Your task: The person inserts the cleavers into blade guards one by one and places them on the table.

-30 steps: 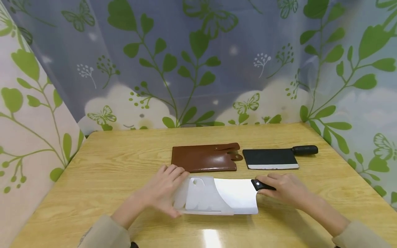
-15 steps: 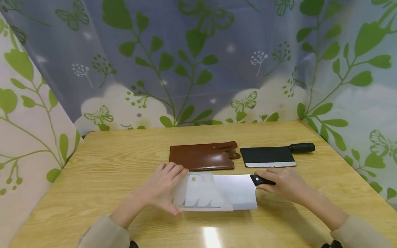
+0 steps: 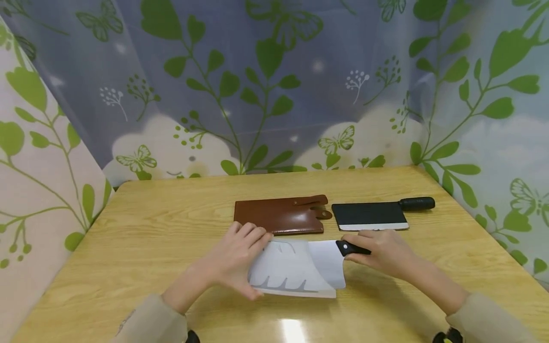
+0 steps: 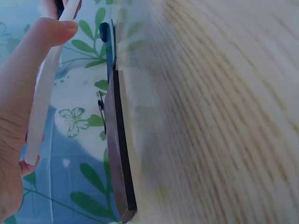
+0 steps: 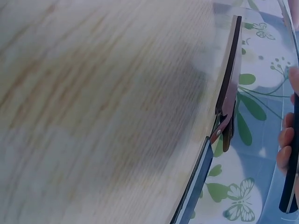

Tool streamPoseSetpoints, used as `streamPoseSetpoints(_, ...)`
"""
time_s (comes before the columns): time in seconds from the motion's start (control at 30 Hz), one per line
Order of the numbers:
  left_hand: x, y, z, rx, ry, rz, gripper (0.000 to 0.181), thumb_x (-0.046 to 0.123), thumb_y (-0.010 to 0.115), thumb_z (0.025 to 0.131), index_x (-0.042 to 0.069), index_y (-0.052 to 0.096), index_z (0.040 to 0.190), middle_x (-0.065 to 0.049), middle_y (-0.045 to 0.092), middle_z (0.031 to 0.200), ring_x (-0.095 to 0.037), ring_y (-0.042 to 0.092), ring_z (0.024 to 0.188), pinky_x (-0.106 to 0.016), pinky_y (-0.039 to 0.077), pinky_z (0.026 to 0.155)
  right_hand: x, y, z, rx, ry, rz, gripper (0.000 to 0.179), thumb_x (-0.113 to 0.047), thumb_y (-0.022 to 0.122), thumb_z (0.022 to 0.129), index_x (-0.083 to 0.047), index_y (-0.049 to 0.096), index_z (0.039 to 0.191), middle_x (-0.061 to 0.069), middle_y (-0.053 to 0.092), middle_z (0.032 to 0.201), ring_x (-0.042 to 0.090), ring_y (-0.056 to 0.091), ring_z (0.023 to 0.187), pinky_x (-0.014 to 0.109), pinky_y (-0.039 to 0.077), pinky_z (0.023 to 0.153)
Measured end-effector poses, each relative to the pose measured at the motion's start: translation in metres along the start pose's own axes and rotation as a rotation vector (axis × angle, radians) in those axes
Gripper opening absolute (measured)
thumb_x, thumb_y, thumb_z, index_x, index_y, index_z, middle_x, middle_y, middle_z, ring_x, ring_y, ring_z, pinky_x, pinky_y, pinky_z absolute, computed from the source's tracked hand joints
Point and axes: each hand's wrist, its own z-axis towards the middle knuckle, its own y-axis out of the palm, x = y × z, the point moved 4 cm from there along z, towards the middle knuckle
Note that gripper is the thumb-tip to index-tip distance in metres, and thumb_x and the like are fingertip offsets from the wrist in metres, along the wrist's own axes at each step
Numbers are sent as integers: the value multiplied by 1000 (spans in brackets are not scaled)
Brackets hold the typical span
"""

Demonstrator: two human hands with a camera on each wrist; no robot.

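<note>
My left hand (image 3: 240, 259) grips the closed left end of a white translucent blade cover (image 3: 287, 272), thumb at the near edge and fingers along the far edge. A cleaver (image 3: 327, 259) with a shiny blade sits mostly inside that cover; a strip of bare blade shows between cover and handle. My right hand (image 3: 383, 250) holds its black handle (image 3: 351, 247). In the left wrist view the cover (image 4: 44, 98) is seen edge-on, raised over the table. The right wrist view shows fingers curled round the handle (image 5: 292, 161).
Behind the hands a brown leather sheath (image 3: 279, 216) lies flat on the wooden table (image 3: 163, 214). To its right lies a second cleaver (image 3: 371, 216) with a dark blade and black handle. A leaf-patterned curtain (image 3: 266, 95) hangs behind the table.
The cleaver has slid deeper into the white cover, leaving a narrower strip of bare blade. Left hand and cover shifted right; the right hand moved slightly left with the handle.
</note>
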Motion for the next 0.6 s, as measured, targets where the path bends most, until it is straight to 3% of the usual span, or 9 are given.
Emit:
streamPoseSetpoints(0.27, 2, 2, 1, -40, -10, 41, 108, 78, 62, 46, 4, 53, 124, -7, 55, 112, -21, 46, 97, -34, 36, 74, -1, 1, 1, -21, 24, 12, 47, -49, 47, 91, -9, 70, 98, 0, 66, 74, 1, 46, 46, 12, 34, 42)
streamPoseSetpoints(0.43, 6, 3, 6, -37, -9, 16, 108, 78, 62, 47, 4, 52, 124, -6, 53, 113, -21, 45, 98, -35, 36, 76, -5, 4, 6, -38, 21, 17, 46, -48, 48, 92, -9, 70, 98, 0, 66, 76, 4, 53, 50, 16, 41, 45)
streamPoseSetpoints(0.6, 9, 7, 11, -90, -18, 10, 108, 78, 62, 48, 5, 50, 127, -6, 52, 117, -20, 45, 100, -34, 36, 78, -7, 8, 8, -45, 41, 21, 42, -48, 51, 91, -10, 69, 95, 0, 67, 77, 5, 55, 52, 18, 41, 44)
